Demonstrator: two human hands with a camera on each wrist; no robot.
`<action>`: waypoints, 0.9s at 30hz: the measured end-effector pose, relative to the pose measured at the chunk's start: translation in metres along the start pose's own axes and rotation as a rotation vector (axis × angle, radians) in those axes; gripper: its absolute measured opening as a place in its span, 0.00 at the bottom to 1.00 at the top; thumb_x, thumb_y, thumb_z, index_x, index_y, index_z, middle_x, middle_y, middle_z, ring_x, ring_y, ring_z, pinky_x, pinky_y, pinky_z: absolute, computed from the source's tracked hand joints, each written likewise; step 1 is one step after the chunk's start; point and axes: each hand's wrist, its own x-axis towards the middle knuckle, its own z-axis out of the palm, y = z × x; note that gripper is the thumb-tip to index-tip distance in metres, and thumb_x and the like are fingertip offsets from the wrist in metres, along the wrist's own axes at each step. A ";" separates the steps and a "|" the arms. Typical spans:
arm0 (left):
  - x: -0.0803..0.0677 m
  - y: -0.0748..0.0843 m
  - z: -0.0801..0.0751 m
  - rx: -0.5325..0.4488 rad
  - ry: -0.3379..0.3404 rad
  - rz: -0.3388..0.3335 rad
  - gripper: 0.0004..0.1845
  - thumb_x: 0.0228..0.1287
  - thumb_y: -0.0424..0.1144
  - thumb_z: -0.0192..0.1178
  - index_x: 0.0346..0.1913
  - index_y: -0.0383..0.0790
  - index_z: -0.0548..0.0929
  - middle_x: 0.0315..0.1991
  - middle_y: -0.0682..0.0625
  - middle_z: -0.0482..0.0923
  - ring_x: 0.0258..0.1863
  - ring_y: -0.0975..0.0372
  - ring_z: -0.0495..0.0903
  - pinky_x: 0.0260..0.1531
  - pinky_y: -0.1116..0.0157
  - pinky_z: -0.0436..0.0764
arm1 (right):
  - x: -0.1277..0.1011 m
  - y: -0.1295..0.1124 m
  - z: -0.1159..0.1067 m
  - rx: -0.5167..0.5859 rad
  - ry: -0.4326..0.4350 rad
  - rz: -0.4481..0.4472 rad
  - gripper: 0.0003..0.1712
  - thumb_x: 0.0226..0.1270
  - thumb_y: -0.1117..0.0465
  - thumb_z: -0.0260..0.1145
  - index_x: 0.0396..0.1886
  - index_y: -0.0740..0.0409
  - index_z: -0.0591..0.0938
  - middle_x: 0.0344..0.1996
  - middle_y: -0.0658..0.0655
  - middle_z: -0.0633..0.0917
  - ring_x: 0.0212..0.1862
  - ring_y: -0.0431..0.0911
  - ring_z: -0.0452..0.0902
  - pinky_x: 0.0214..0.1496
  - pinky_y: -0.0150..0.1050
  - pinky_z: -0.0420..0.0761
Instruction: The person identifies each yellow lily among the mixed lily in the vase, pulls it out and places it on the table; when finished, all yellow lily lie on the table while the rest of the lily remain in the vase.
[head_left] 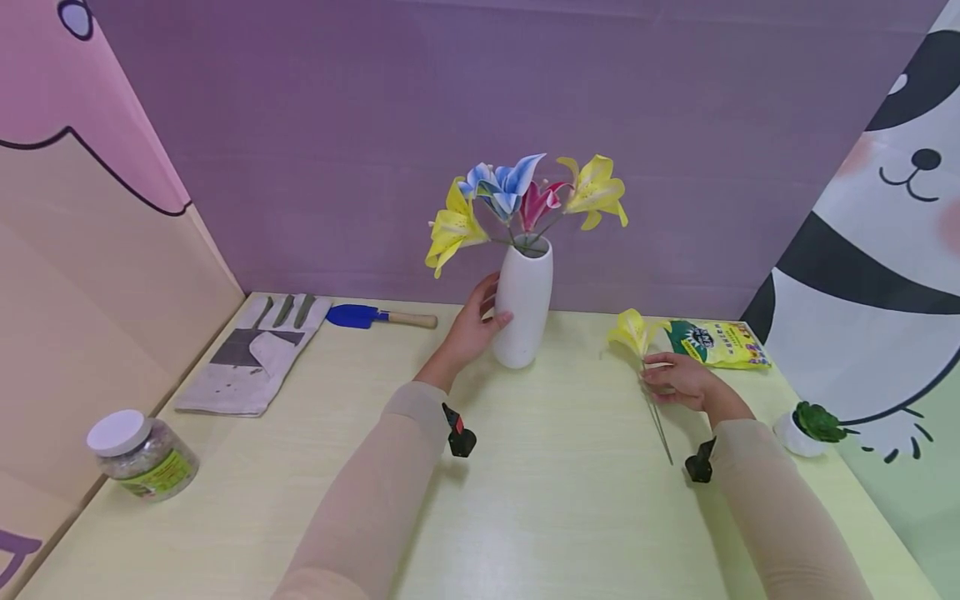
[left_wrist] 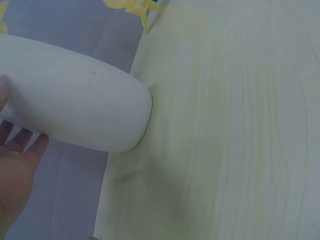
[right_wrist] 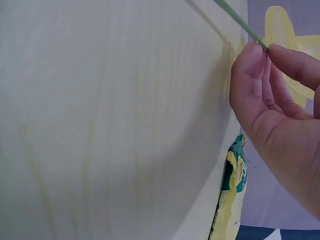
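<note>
A white vase (head_left: 523,304) stands upright at the back of the pale table (head_left: 525,500), holding yellow, blue and pink artificial lilies (head_left: 517,204). My left hand (head_left: 474,327) grips the vase's side; the left wrist view shows the vase (left_wrist: 75,107) against my palm (left_wrist: 17,175). On the right lies a loose yellow lily (head_left: 633,331) with a thin green stem (head_left: 660,429). My right hand (head_left: 675,379) pinches that stem (right_wrist: 240,22) between thumb and fingers (right_wrist: 252,75), low over the table.
A grey work glove (head_left: 251,354) and a blue trowel (head_left: 375,317) lie at the back left. A lidded jar (head_left: 138,454) stands at the left edge. A yellow-green packet (head_left: 716,343) and a small potted plant (head_left: 810,425) sit on the right.
</note>
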 end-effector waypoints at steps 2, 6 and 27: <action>0.000 0.000 0.000 0.000 0.003 -0.001 0.39 0.69 0.34 0.59 0.77 0.51 0.52 0.74 0.44 0.54 0.71 0.51 0.57 0.66 0.55 0.65 | -0.001 -0.002 0.000 -0.043 0.018 0.005 0.27 0.74 0.69 0.58 0.67 0.70 0.61 0.41 0.52 0.81 0.40 0.42 0.77 0.45 0.39 0.82; 0.000 0.000 0.000 0.000 0.006 0.002 0.38 0.69 0.34 0.59 0.77 0.51 0.52 0.74 0.44 0.54 0.71 0.51 0.57 0.66 0.55 0.65 | -0.005 -0.011 0.003 -0.190 0.050 0.002 0.29 0.72 0.68 0.59 0.68 0.71 0.61 0.45 0.59 0.79 0.42 0.44 0.78 0.48 0.44 0.83; -0.001 0.001 0.000 -0.035 -0.003 0.054 0.38 0.68 0.30 0.59 0.76 0.46 0.53 0.73 0.41 0.55 0.70 0.49 0.58 0.65 0.53 0.65 | -0.020 -0.105 0.075 -0.410 0.273 -0.429 0.21 0.73 0.63 0.59 0.61 0.67 0.72 0.54 0.67 0.77 0.55 0.58 0.73 0.58 0.53 0.74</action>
